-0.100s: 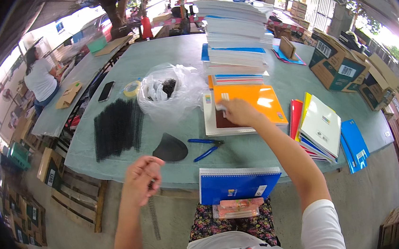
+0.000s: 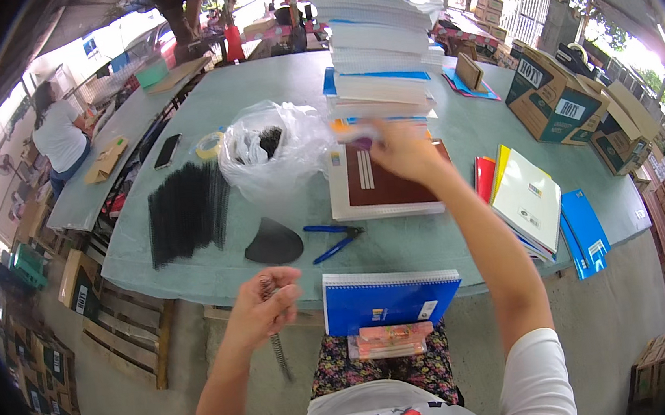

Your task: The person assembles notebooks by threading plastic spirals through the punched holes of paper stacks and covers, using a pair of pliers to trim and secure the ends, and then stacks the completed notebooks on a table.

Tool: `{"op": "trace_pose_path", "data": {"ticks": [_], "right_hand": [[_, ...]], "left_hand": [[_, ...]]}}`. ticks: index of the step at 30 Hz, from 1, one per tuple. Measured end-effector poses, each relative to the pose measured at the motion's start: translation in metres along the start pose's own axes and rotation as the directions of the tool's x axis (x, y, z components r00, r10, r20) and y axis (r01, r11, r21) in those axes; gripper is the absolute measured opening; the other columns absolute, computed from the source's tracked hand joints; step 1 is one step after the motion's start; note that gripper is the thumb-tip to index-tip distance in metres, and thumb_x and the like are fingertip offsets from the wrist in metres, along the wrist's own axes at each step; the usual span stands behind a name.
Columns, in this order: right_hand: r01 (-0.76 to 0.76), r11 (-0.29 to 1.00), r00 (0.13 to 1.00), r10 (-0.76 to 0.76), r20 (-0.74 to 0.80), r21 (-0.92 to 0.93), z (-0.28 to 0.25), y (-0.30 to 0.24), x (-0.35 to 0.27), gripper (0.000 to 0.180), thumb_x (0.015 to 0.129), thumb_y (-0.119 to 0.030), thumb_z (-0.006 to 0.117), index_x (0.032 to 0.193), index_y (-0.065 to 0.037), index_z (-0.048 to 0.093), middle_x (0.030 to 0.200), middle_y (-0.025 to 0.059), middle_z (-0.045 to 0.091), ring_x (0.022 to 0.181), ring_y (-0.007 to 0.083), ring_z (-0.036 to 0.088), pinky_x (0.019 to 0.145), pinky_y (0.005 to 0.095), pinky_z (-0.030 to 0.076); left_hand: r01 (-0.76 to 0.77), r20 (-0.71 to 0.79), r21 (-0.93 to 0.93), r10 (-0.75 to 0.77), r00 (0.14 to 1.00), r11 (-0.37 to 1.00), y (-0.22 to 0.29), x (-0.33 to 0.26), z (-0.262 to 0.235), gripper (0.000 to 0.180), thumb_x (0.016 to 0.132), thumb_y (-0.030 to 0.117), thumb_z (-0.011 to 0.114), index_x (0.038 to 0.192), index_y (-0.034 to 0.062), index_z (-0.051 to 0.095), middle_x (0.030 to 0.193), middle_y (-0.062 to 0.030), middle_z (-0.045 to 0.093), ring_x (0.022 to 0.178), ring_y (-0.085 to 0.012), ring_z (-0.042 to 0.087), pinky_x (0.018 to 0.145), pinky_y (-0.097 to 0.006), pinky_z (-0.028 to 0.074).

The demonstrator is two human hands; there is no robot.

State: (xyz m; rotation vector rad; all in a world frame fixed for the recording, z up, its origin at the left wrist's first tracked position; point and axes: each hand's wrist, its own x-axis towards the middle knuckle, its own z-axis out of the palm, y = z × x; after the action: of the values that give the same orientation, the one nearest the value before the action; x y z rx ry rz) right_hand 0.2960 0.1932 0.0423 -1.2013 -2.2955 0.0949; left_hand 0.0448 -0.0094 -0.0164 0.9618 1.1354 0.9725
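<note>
Black wire is dangling from the left hand (image 2: pixel 266 304): a spiral binding coil (image 2: pixel 279 346) is hanging straight down below the table edge, and the fingers are curling shut around its top end. The right hand (image 2: pixel 399 150) is reaching far out over the grey-green table (image 2: pixel 259 87), hovering above the brown-covered notebook (image 2: pixel 390 183) that is lying at the foot of the tall stack of notebooks (image 2: pixel 378 45). That hand is blurring, so I cannot tell whether its fingers are together or apart, or whether they are gripping anything. Right in front of the person, a blue spiral notebook (image 2: pixel 388 297) is sitting at the near table edge. Blue-handled pliers (image 2: pixel 335 239) are lying just beyond it, beside a dark curved sheet (image 2: pixel 274 243). Further left, a row of black coils (image 2: pixel 187 212) is resting next to a clear plastic bag (image 2: pixel 272 153).
</note>
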Motion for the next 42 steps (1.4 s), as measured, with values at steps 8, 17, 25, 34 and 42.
{"op": "trace_pose_path", "data": {"ticks": [8, 17, 25, 34, 42], "right_hand": [[-0.009, 0.002, 0.896, 0.444, 0.007, 1.0, -0.065, -0.037, -0.122, 0.039, 0.076, -0.002, 0.059, 0.114, 0.001, 0.051, 0.077, 0.0006, 0.058, 0.063, 0.0058, 0.052, 0.053, 0.0201, 0.041], [-0.379, 0.613, 0.822, 0.567, -0.051, 0.693, -0.037, 0.01, -0.243, 0.022, 0.071, -0.002, 0.068, 0.092, 0.0, 0.062, 0.089, 0.0061, 0.063, 0.086, 0.0137, 0.058, 0.077, 0.0284, 0.046], [0.144, 0.938, 0.989, -0.147, -0.014, 0.315, 0.046, -0.084, -0.166, 0.027, 0.074, -0.017, 0.066, 0.097, -0.004, 0.061, 0.088, 0.012, 0.059, 0.087, 0.0296, 0.056, 0.078, 0.0389, 0.046], [0.175, 0.921, 0.979, -0.202, 0.041, 0.349, 0.104, -0.088, -0.17, 0.036, 0.069, -0.008, 0.067, 0.104, -0.007, 0.06, 0.081, 0.0098, 0.061, 0.073, 0.0272, 0.059, 0.063, 0.0357, 0.048], [0.412, 0.909, 0.88, -0.414, -0.233, -0.059, 0.111, -0.085, -0.167, 0.038, 0.068, -0.012, 0.058, 0.105, -0.014, 0.064, 0.104, -0.0004, 0.06, 0.086, 0.0197, 0.057, 0.076, 0.0357, 0.043]], "left_hand": [[-0.261, 0.036, -0.628, 0.362, 0.931, 0.733, -0.033, 0.051, 0.002, 0.047, 0.077, 0.017, 0.073, 0.114, 0.0021, 0.047, 0.096, -0.0034, 0.058, 0.055, -0.0072, 0.047, 0.037, -0.016, 0.028], [-0.163, -0.069, 0.593, 0.251, 0.966, 0.789, -0.065, 0.034, 0.038, 0.027, 0.073, 0.014, 0.075, 0.095, 0.0014, 0.066, 0.083, -0.0054, 0.069, 0.072, -0.0091, 0.061, 0.065, -0.027, 0.049], [-0.153, 0.031, 0.582, 0.166, 0.986, 0.798, -0.114, 0.038, 0.029, 0.035, 0.073, 0.021, 0.075, 0.1, 0.0016, 0.064, 0.084, -0.0102, 0.069, 0.072, -0.0129, 0.062, 0.07, -0.03, 0.049], [0.049, -0.34, 0.313, 0.064, 0.938, 0.949, -0.089, -0.001, -0.021, 0.035, 0.086, 0.034, 0.062, 0.1, 0.0023, 0.059, 0.071, -0.0026, 0.06, 0.044, -0.0065, 0.047, 0.039, -0.02, 0.036], [0.065, -0.217, 0.193, -0.022, 0.976, 0.979, -0.092, -0.003, -0.01, 0.035, 0.09, 0.038, 0.055, 0.094, 0.0036, 0.06, 0.066, -0.0006, 0.055, 0.043, -0.0052, 0.045, 0.039, -0.02, 0.034]]}}
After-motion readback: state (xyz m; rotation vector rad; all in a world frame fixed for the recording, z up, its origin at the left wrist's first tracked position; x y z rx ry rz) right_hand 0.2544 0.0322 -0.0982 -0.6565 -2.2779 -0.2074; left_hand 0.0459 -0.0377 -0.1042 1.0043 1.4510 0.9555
